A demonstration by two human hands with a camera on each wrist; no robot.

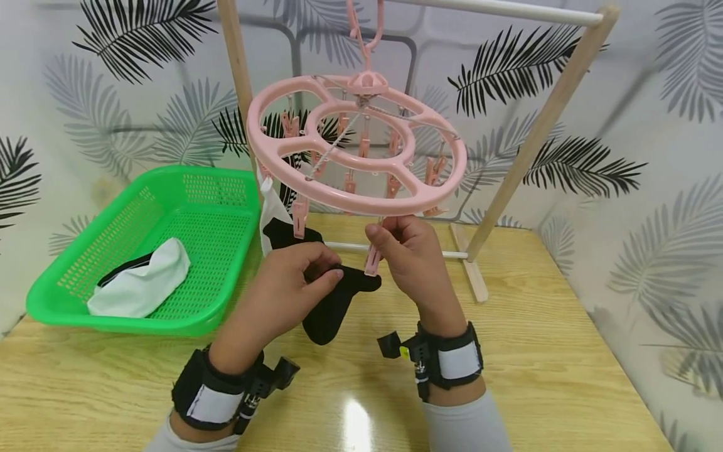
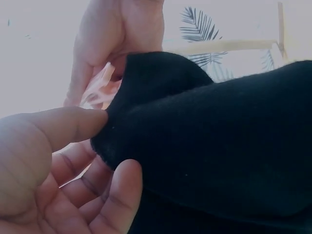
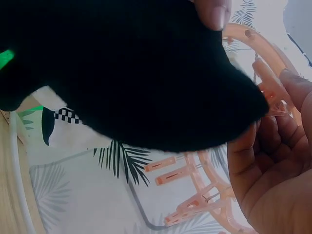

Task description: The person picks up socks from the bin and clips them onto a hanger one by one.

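My left hand (image 1: 299, 276) pinches a black sock (image 1: 329, 314) near its edge, with thumb and fingers on the cloth. The sock hangs below a round pink drying hanger (image 1: 344, 202), its foot pointing down. My right hand (image 1: 415, 251) grips a pink clothespin (image 1: 373, 260) between thumb and fingers under the hanger's front rim. In the head view the clothespin's lower tip overlaps the sock's right corner. The left wrist view shows the sock's edge (image 2: 161, 73) right beside the clothespin (image 2: 105, 85). The sock fills much of the right wrist view.
At left stands a green basket (image 1: 39, 301) holding a white sock (image 1: 147, 282) with a black stripe. A white and black cloth (image 1: 270, 207) hangs from the hanger's left side. Several pink clothespins dangle around it. A wooden rack post (image 1: 536, 144) rises at right.
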